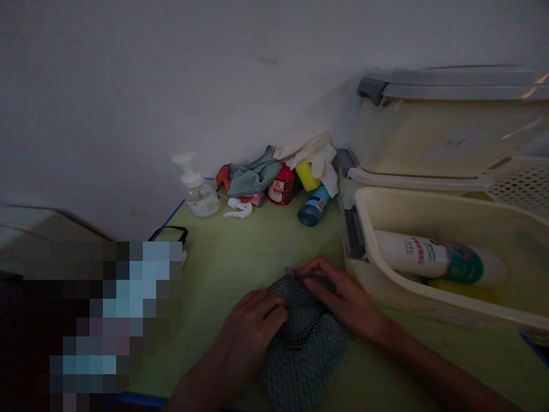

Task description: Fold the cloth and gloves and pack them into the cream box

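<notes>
A grey-green textured cleaning cloth (311,366) with a black-and-white checked edge lies on the table, its top part folded over. My left hand (259,317) has its fingers curled closed on the cloth's left side. Opposite it, my right hand (341,297) holds the upper right edge of the cloth near a corner, thumb and fingers closed on it. Part of the fingertips is hidden in the folds.
A cream storage bin (429,297) with a white spray can (412,252) inside stands at right. Along the wall are a pump bottle (201,194), a white spray nozzle (240,209), piled cloths (253,174), a red roll (282,186), white gloves (319,154) and a blue bottle (313,207).
</notes>
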Demonstrator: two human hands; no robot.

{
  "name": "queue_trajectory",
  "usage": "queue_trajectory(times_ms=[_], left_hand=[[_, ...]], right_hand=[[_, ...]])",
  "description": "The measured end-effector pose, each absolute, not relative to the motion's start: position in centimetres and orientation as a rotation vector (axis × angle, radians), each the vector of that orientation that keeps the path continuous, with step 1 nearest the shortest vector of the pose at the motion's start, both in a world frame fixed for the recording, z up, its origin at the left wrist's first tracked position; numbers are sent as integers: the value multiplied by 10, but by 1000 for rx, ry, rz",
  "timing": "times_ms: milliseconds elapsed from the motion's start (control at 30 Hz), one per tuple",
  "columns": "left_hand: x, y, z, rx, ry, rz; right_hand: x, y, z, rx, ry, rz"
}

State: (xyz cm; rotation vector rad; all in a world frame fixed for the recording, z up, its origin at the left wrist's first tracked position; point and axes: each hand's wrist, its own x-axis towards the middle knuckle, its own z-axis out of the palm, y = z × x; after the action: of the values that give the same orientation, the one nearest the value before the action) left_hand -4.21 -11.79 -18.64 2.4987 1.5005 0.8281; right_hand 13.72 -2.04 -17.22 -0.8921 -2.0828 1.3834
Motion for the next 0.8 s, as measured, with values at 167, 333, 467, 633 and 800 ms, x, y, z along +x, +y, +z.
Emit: queue_trajectory(times_ms=[167, 333, 467, 633, 800], left_hand=[[-42, -118, -186, 2536, 1528, 836], [-42, -119, -184, 2558, 1510, 857], [-43, -120, -181, 2572, 1542, 922], [-44, -120, -181, 2610, 1462, 961], [-44, -119, -181, 2562, 1436, 948]], right_hand=[[138, -23, -167, -868, -2252, 1240], [139, -22, -166, -690, -2531, 902], [144, -22, -162, -573, -2743, 760], [150, -23, -158, -543, -2829, 762], [150, -24, -159, -550, -2848, 758]])
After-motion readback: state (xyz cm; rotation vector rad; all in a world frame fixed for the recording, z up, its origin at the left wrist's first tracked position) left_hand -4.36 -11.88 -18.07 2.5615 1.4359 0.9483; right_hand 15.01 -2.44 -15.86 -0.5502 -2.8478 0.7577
